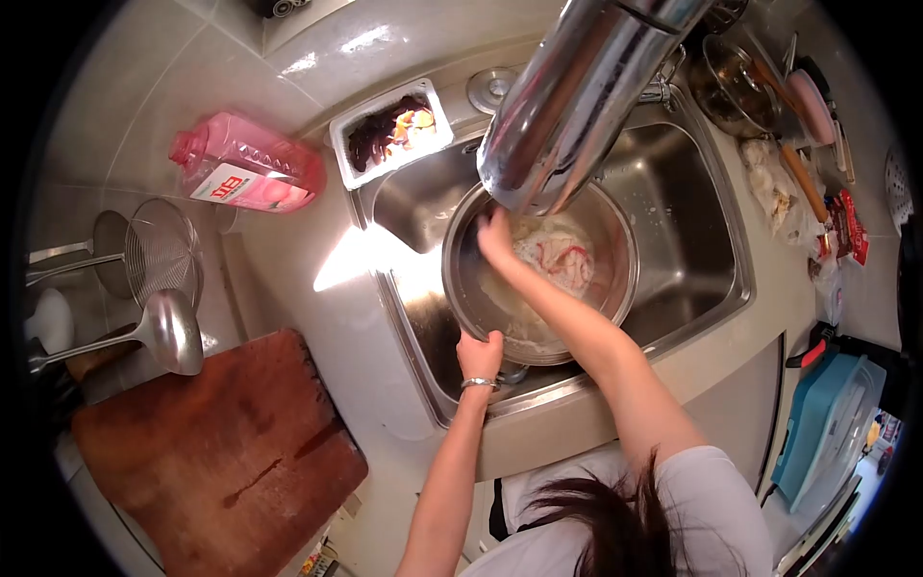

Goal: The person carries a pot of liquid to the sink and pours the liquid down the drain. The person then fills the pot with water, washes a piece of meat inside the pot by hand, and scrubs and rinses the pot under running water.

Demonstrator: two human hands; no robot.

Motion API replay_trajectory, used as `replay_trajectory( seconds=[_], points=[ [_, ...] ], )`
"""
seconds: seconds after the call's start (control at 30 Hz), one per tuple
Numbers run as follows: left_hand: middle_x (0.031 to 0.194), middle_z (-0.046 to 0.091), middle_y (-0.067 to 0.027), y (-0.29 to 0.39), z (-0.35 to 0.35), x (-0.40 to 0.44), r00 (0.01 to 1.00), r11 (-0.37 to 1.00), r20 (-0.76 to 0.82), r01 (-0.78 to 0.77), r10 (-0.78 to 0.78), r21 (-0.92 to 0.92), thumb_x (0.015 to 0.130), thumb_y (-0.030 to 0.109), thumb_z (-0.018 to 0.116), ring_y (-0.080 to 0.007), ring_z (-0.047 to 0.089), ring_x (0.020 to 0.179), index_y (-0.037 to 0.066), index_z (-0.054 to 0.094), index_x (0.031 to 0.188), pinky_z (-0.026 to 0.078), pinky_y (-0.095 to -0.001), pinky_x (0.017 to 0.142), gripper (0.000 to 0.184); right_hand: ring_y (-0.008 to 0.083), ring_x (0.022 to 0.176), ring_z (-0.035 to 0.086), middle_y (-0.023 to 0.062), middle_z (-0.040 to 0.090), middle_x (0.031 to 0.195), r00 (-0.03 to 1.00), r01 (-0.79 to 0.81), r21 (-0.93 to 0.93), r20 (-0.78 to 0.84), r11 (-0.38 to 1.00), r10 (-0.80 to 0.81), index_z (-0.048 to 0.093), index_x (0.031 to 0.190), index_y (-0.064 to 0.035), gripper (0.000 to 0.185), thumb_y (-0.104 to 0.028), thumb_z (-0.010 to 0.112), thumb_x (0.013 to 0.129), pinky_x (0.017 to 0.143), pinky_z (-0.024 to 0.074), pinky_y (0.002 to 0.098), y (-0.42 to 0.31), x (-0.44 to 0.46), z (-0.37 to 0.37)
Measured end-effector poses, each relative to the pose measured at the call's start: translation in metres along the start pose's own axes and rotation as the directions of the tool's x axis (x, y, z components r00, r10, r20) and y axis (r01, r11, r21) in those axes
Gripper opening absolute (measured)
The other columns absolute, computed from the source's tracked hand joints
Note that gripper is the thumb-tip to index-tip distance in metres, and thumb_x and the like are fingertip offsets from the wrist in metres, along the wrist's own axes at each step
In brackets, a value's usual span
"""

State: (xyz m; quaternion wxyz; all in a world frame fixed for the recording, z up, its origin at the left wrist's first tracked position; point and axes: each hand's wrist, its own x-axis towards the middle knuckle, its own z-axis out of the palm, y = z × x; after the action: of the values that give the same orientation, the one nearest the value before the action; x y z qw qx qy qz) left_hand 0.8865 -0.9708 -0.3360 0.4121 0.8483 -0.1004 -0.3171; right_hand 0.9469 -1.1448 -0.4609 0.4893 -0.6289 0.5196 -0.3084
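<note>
Left hand: down at the near left edge of the bowl, this hand point(480, 356) has its thumb over the rim and the fingers hooked outside, a firm grip by the look of it, with a bracelet point(478, 383) round the wrist.
Right hand: and here's the other one point(495, 237), reaching across to the far left, inside the bowl by the wall; it's blurred, so I cannot tell whether the fingers are closed on anything.
Metal bowl: there it sits, the big bowl point(617, 274), in the middle of the sink point(694, 231), right below the faucet point(567, 106).
Pale pieces: inside the bowl, right of the right hand, a wet white heap point(560, 262) streaked with red, cloudy liquid around it.
Step in hand: handling the bowl's contents, I'd judge, one hand bracing, one busy inside.
Next move: it calls for a steady left hand on that rim, and care that nothing slops over.
Around the sink: a white tray point(440, 125) of dark and orange bits at the far left edge, a pink bottle point(255, 168) left of it on the desk point(336, 370), and a wooden board point(216, 442) near left.
</note>
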Motion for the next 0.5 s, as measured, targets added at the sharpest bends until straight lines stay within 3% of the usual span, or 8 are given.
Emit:
replay_trajectory(
  seconds=[0.07, 0.1, 0.2, 0.23, 0.27, 0.33, 0.43, 0.5],
  points=[
    [0.086, 0.063, -0.0204, -0.002, 0.001, 0.001, 0.999, 0.999, -0.029, -0.045, 0.045, 0.0, 0.067, 0.011, 0.055, -0.0334, 0.061, 0.083, -0.002, 0.052, 0.102, 0.047, -0.0375, 0.073, 0.038, 0.037, 0.083, 0.05, 0.0202, 0.051, 0.087, 0.882, 0.266, -0.214, 0.448, 0.94, -0.147, 0.045, 0.091, 0.0009, 0.018, -0.009, 0.05, 0.077, 0.073, 0.0405, 0.0416, -0.01, -0.054, -0.024],
    [0.085, 0.063, -0.0216, -0.003, 0.002, 0.0, 0.997, 0.998, -0.04, -0.065, 0.065, -0.002, 0.067, 0.012, 0.055, -0.0364, 0.06, 0.083, -0.001, 0.052, 0.103, 0.048, -0.0394, 0.072, 0.039, 0.0364, 0.083, 0.048, 0.0199, 0.047, 0.086, 0.756, 0.297, -0.116, 0.635, 0.948, -0.159, 0.043, 0.088, -0.0008, 0.016, -0.007, 0.051, 0.076, 0.072, 0.0397, 0.0416, -0.011, -0.07, -0.041],
    [0.084, 0.063, -0.0214, 0.002, -0.001, -0.001, 0.999, 0.999, -0.02, -0.041, 0.041, 0.0, 0.067, 0.011, 0.055, -0.0359, 0.061, 0.083, -0.001, 0.052, 0.102, 0.048, -0.0388, 0.072, 0.038, 0.0366, 0.082, 0.048, 0.0202, 0.048, 0.085, 0.594, 0.433, -0.003, 0.753, 0.901, -0.283, 0.045, 0.088, -0.001, 0.014, -0.008, 0.051, 0.077, 0.072, 0.0398, 0.0414, -0.027, -0.061, -0.062],
    [0.084, 0.062, -0.0216, 0.005, -0.001, -0.002, 0.999, 0.999, -0.026, -0.048, 0.047, -0.021, 0.067, 0.011, 0.055, -0.0359, 0.061, 0.083, -0.001, 0.052, 0.102, 0.048, -0.0388, 0.072, 0.038, 0.0362, 0.081, 0.048, 0.0203, 0.049, 0.083, 0.702, 0.429, 0.086, 0.596, 0.899, -0.391, 0.045, 0.086, -0.0005, 0.014, -0.009, 0.053, 0.076, 0.071, 0.0397, 0.0408, -0.021, -0.044, -0.048],
    [0.084, 0.062, -0.0218, 0.008, 0.0, -0.002, 0.998, 0.998, -0.03, -0.057, 0.056, -0.04, 0.067, 0.011, 0.055, -0.0358, 0.061, 0.083, -0.002, 0.052, 0.102, 0.048, -0.0388, 0.072, 0.038, 0.0363, 0.08, 0.048, 0.0199, 0.049, 0.08, 0.913, 0.177, 0.012, 0.372, 0.984, -0.168, 0.046, 0.085, 0.0004, 0.015, -0.007, 0.054, 0.075, 0.07, 0.0393, 0.0407, -0.033, -0.027, -0.037],
    [0.084, 0.062, -0.0219, 0.005, -0.002, -0.004, 0.997, 0.997, -0.032, -0.068, 0.067, -0.048, 0.067, 0.011, 0.055, -0.0355, 0.061, 0.082, -0.002, 0.052, 0.102, 0.048, -0.0387, 0.072, 0.037, 0.0359, 0.078, 0.047, 0.0203, 0.047, 0.08, 0.97, 0.243, 0.025, 0.017, 0.97, -0.243, 0.046, 0.085, 0.0013, 0.017, -0.004, 0.054, 0.071, 0.07, 0.0384, 0.041, -0.004, 0.013, -0.015],
    [0.084, 0.062, -0.0218, -0.003, -0.003, -0.002, 0.997, 0.997, -0.028, -0.078, 0.077, -0.024, 0.067, 0.011, 0.055, -0.0352, 0.061, 0.082, -0.002, 0.052, 0.101, 0.048, -0.0385, 0.071, 0.037, 0.0388, 0.085, 0.045, 0.0244, 0.044, 0.09, 0.646, 0.556, -0.026, 0.642, 0.831, -0.412, 0.041, 0.091, 0.002, 0.031, -0.002, 0.056, 0.065, 0.075, 0.0399, 0.0432, -0.028, -0.048, -0.046],
    [0.084, 0.063, -0.0217, -0.001, -0.002, 0.001, 0.997, 0.998, -0.017, -0.069, 0.069, -0.007, 0.067, 0.011, 0.055, -0.0352, 0.061, 0.082, -0.003, 0.052, 0.101, 0.048, -0.0382, 0.071, 0.036, 0.0379, 0.088, 0.045, 0.0209, 0.042, 0.094, 0.427, 0.593, 0.092, 0.806, 0.8, -0.409, 0.04, 0.096, 0.0008, 0.035, -0.003, 0.057, 0.066, 0.076, 0.0402, 0.0432, -0.043, -0.082, -0.084]
  ],
)
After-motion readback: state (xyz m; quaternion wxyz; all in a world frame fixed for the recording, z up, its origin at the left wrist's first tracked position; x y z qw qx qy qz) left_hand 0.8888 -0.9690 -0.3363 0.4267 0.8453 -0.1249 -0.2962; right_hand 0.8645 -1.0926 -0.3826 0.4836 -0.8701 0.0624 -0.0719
